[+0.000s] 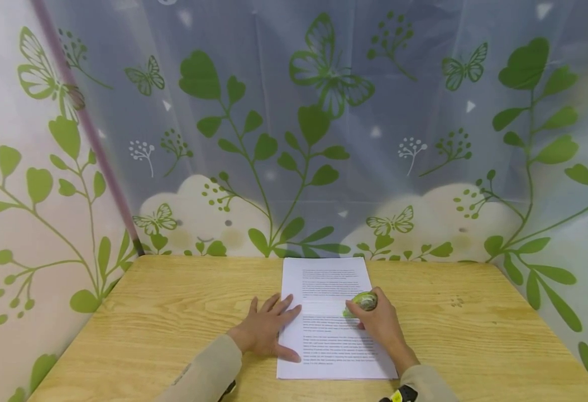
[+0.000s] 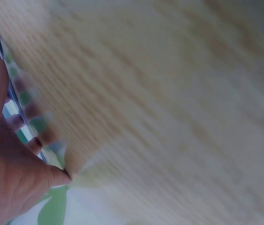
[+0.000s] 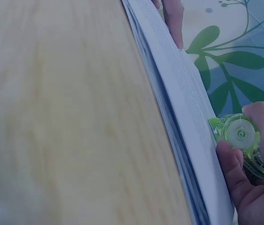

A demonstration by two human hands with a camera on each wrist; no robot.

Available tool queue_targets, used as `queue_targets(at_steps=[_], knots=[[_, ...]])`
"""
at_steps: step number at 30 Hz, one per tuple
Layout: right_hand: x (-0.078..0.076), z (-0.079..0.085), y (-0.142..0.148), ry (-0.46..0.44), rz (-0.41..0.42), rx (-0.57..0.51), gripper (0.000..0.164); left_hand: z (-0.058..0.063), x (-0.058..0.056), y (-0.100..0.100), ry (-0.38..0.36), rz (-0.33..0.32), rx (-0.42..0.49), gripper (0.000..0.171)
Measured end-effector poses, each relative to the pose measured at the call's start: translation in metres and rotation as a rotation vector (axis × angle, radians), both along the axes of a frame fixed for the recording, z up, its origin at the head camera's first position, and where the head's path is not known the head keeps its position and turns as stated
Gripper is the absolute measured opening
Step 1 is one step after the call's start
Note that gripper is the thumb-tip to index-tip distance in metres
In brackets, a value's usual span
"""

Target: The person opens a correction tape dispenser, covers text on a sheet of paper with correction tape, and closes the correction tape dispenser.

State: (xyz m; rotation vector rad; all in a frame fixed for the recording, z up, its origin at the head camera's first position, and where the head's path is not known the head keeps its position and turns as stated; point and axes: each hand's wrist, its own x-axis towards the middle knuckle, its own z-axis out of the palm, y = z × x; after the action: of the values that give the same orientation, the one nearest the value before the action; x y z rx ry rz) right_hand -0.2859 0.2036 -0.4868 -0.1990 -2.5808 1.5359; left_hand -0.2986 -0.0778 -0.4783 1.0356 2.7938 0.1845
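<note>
A stack of printed paper (image 1: 331, 357) lies on the wooden table, with a blank white band across the middle of its text. My right hand (image 1: 381, 321) grips a green see-through correction tape dispenser (image 1: 366, 301) over the right part of that band. In the right wrist view, the correction tape (image 3: 240, 132) shows its round reel between thumb and fingers, its tip close to the top sheet. On the stack's left edge rests my left hand (image 1: 268, 326), fingers spread and straight. The left wrist view shows that hand (image 2: 10, 173) beside the paper's edge.
Bare wooden tabletop (image 1: 188, 312) spreads on both sides of the stack. Behind it hangs a curtain (image 1: 273, 167) printed with green leaves and butterflies. Small dark marks (image 1: 457, 302) sit on the table at the right.
</note>
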Motion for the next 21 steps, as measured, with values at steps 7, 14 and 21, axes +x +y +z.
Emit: queue_targets(at_steps=[7,14,21], knots=[[0.0012,0.0011,0.0022,-0.002,-0.006,0.007,0.045,0.0046,0.0027,0.0008,-0.006,0.002,0.009,0.104],[0.0010,0.0020,0.0053,0.002,-0.006,0.007,0.044,0.0077,0.0042,0.0007,-0.002,0.004,0.004,0.104],[0.0016,0.0024,0.0085,0.004,-0.008,0.014,0.043,0.0060,0.0033,0.0007,-0.006,0.003,0.011,0.104]])
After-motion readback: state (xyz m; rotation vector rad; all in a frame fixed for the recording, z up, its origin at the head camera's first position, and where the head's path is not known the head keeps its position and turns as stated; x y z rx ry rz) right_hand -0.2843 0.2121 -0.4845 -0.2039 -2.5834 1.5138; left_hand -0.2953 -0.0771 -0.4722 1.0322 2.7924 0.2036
